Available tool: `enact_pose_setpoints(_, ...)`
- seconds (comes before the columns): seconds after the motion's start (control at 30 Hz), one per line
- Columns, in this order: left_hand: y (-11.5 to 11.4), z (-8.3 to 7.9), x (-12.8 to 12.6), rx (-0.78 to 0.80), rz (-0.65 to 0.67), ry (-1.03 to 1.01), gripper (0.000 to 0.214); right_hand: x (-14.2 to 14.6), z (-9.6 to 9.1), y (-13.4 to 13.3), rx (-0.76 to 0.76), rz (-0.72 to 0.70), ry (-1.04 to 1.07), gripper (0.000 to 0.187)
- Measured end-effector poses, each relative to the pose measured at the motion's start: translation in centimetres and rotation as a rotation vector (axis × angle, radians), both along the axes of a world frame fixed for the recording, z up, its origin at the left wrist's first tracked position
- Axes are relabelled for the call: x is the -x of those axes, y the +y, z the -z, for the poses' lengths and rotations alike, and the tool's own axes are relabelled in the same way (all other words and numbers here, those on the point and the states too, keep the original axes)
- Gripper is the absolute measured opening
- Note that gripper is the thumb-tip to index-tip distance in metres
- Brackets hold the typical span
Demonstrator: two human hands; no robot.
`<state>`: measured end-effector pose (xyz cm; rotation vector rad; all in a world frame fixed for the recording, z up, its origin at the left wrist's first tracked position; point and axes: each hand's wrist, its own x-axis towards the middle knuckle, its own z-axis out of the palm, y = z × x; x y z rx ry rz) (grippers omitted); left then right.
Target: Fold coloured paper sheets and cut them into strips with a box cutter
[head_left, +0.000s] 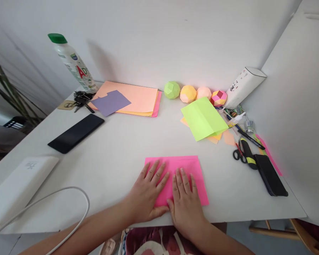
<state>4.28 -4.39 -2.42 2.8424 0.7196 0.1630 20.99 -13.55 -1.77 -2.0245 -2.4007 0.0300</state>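
The white wall met a smooth white tabletop (pixel 117 141), its plain surface scattered with paper and small tools. On a white plastic bottle (pixel 77 67) with a green cap, the large red letters "AD" could be read; the smaller print was too fine. A white box (pixel 23 184) at the left edge bore a faint grey mark, illegible, and the white carton (pixel 246 86) leaning in the far right corner carried dark printed marks, also illegible.

The bright pink paper (pixel 165 194) lay flat at the near edge of the tabletop, directly in front of the person, matte, with straight edges. Both hands rested on it, palms down: the left hand (pixel 146 193) had its fingers stretched and a little spread, and the right hand (pixel 186 207) lay just beside it with its fingers straight, neither one gripping. The two thumbs came close together near the sheet's lower edge.

Beyond stood four faceted paper balls in a row: one green (pixel 172 90), one yellow (pixel 188 94), one pale peach (pixel 203 93) and one in mixed colours (pixel 219 98). One creased lime sheet (pixel 204 118) overlapped orange and peach paper. To the left, one notched purple piece (pixel 113 102) lay on a peach stack (pixel 140 94), near one glossy black slab (pixel 76 133). At the right sat one pair of scissors (pixel 240 153) and one black-and-yellow cutter (pixel 248 152).
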Motion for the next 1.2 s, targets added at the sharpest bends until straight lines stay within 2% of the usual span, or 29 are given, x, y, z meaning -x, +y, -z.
enact_pose_setpoints(0.1, 0.0, 0.1, 0.0, -0.003, -0.002, -0.025, 0.09, -1.4, -0.5, -0.7, 0.017, 0.011, -0.021, 0.059)
enact_pose_setpoints(0.3, -0.1, 0.3, 0.3, 0.002, 0.009, -0.043, 0.092, -9.0, -0.6, -3.8, -0.118, 0.153, -0.12, 0.066)
enact_pose_setpoints(0.4, 1.0, 0.5, -0.3, -0.006, -0.005, -0.04, 0.09, -11.9, -1.0, -4.2, -0.158, 0.12, -0.111, 0.067)
enact_pose_setpoints(0.47, 2.2, 0.5, -1.2, -0.007, -0.001, -0.027, 0.09, -12.3, -1.6, -3.1, -0.197, 0.053, -0.033, 0.061)
enact_pose_setpoints(0.6, 4.4, 0.2, -3.0, -0.029, 0.027, -0.019, 0.089, -9.6, -2.0, 0.8, -0.219, -0.127, 0.185, 0.046)
enact_pose_setpoints(0.63, 4.6, 0.1, -3.1, -0.04, 0.033, -0.033, 0.088, -8.7, -1.9, 1.7, -0.199, -0.143, 0.179, 0.044)
enact_pose_setpoints(0.7, 4.6, 0.1, -2.7, -0.06, 0.047, -0.06, 0.081, -7.4, -1.3, 2.9, -0.183, -0.086, 0.099, 0.045)
enact_pose_setpoints(0.8, 4.1, 0.1, -1.1, -0.071, 0.06, -0.058, 0.068, -7.0, -0.2, 3.3, -0.12, -0.032, -0.018, 0.049)
enact_pose_setpoints(0.93, 3.9, 0.0, 0.3, -0.018, 0.057, -0.011, 0.067, -6.8, 0.7, 2.8, -0.102, 0.024, -0.098, 0.056)
enact_pose_setpoints(1.03, 4.0, -0.1, 0.2, 0.024, 0.043, 0.004, 0.069, -4.5, 0.8, 3.0, -0.077, 0.064, -0.111, 0.062)
enact_pose_setpoints(1.13, 4.0, -0.2, 0.0, 0.036, 0.032, 0.003, 0.069, -1.3, 0.5, 3.9, -0.034, -0.019, -0.093, 0.061)
enact_pose_setpoints(1.2, 4.0, -0.2, 0.1, 0.034, 0.02, 0.005, 0.069, -0.2, 0.1, 4.4, -0.015, -0.058, -0.093, 0.06)
